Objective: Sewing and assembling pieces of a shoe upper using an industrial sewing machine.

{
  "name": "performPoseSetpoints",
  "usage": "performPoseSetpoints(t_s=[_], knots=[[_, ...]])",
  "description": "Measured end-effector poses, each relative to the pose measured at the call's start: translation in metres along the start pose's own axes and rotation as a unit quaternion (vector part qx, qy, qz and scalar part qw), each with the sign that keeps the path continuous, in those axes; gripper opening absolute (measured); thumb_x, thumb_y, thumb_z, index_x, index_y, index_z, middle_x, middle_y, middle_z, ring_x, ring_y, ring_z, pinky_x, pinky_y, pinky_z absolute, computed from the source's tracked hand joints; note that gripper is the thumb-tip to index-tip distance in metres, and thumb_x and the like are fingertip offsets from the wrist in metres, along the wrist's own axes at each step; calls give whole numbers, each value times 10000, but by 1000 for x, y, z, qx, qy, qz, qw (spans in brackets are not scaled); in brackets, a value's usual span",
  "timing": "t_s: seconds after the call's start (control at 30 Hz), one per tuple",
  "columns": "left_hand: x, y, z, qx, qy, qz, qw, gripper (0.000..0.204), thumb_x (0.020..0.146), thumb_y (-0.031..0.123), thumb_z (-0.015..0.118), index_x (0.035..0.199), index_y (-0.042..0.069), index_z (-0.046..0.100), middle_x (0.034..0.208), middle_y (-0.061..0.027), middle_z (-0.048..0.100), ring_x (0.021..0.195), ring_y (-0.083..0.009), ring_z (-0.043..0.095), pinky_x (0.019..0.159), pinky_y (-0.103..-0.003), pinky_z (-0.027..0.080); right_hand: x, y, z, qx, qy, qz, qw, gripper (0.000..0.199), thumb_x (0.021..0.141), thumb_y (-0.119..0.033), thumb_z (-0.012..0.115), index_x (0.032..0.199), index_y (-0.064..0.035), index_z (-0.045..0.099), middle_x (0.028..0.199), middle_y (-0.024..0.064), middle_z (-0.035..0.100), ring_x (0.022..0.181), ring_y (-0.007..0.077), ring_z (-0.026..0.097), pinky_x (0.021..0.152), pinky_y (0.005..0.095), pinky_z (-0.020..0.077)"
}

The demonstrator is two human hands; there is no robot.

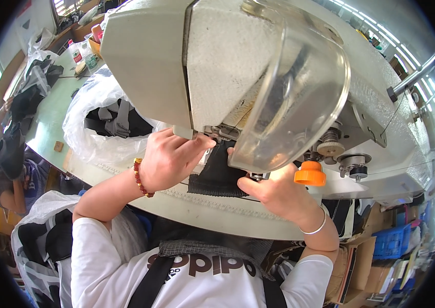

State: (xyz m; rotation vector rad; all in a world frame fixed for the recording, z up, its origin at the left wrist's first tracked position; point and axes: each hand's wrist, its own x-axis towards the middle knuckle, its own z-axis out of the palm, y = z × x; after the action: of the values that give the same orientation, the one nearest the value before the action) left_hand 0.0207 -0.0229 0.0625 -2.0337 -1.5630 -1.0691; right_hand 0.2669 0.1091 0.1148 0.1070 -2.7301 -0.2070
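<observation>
A black fabric piece (217, 172) with a ribbed edge lies under the head of a sewing machine (148, 61). My left hand (172, 158) is at its left side, fingers bent and pressed together on the cloth close to the presser foot (221, 133). On the right, my right hand (278, 192) grips the cloth's other edge, the thumb pointing left across it. A clear plastic guard (299, 97) stands in front of part of that hand and hides some fingers. The needle point cannot be made out.
Left of the machine, a white plastic bag (86, 136) holds black and grey pieces. Another filled bag (43, 241) stands beside my left arm. An orange cap (310, 174) sits right of the guard. Bottles (75, 52) stand far left. Someone (22, 179) handles dark cloth at the left.
</observation>
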Motion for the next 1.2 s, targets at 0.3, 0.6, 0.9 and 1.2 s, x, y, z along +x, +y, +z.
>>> performPoseSetpoints(t_s=[0.3, 0.6, 0.9, 1.2], knots=[[14, 10, -21, 58, -42, 116, 991, 207, 770, 94, 725, 975, 72, 722, 1037, -46, 738, 868, -192, 698, 709, -326, 556, -3, -3, 5, 77, -4, 40, 996, 209, 802, -166, 765, 1010, -185, 763, 914, 11, 670, 767, 214, 666, 633, 325, 539], [22, 10, -31, 71, -42, 136, 987, 215, 766, 116, 693, 969, 45, 701, 1029, -47, 727, 899, -192, 692, 760, -340, 565, 0, -17, 6, -73, -47, 40, 995, 216, 770, -124, 676, 687, -125, 476, 1439, -2, 627, 1044, 208, 700, 823, 344, 585], [21, 19, -25, 70, -30, 98, 992, 229, 761, 107, 693, 977, 29, 698, 1021, -62, 705, 869, -197, 680, 725, -326, 558, -10, -1, 19, 122, -62, 144, 980, 206, 752, -23, 745, 935, -106, 702, 1262, 33, 722, 1083, 247, 685, 940, 380, 547], [19, 32, -15, 159, -43, 111, 980, 251, 751, 108, 689, 965, -23, 697, 988, -109, 696, 863, -189, 663, 717, -300, 545, -20, 1, 32, 176, -22, 226, 958, 345, 844, -86, 747, 1187, -116, 726, 1193, 60, 742, 1055, 263, 699, 939, 370, 527]])
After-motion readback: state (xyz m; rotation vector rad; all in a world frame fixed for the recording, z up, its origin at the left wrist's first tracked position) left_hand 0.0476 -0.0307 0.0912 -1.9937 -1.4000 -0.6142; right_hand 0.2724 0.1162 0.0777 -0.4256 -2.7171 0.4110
